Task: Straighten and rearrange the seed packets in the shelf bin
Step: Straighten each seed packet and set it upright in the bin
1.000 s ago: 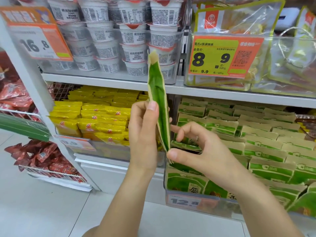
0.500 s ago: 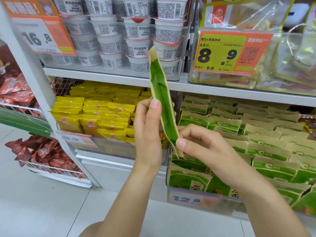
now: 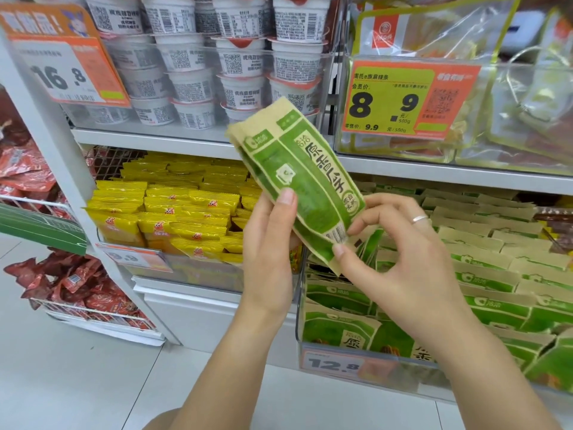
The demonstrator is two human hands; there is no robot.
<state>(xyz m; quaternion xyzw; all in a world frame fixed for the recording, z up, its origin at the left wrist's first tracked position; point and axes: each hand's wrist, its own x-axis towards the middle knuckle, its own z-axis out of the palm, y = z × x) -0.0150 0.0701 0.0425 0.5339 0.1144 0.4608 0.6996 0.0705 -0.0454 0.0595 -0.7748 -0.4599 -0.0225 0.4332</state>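
I hold one green and tan seed packet (image 3: 297,181) up in front of the shelf, tilted with its top to the upper left and its printed side toward me. My left hand (image 3: 269,243) grips its lower left edge, thumb on the front. My right hand (image 3: 393,252) pinches its bottom corner by the barcode between thumb and fingers; a ring shows on one finger. Below and to the right, the clear shelf bin (image 3: 302,346) holds several rows of the same green packets (image 3: 483,274), most standing, some leaning at the front.
A bin of yellow packets (image 3: 173,212) sits to the left of the green ones. White cups (image 3: 198,69) and clear bags (image 3: 465,57) fill the shelf above, with orange price tags (image 3: 409,97). Red packets (image 3: 68,283) lie in wire racks at far left. Pale floor tiles lie below.
The packet has turned from edge-on to showing its printed face and now tilts to the upper left. Both hands kept hold of it and stayed above the bin's left end.
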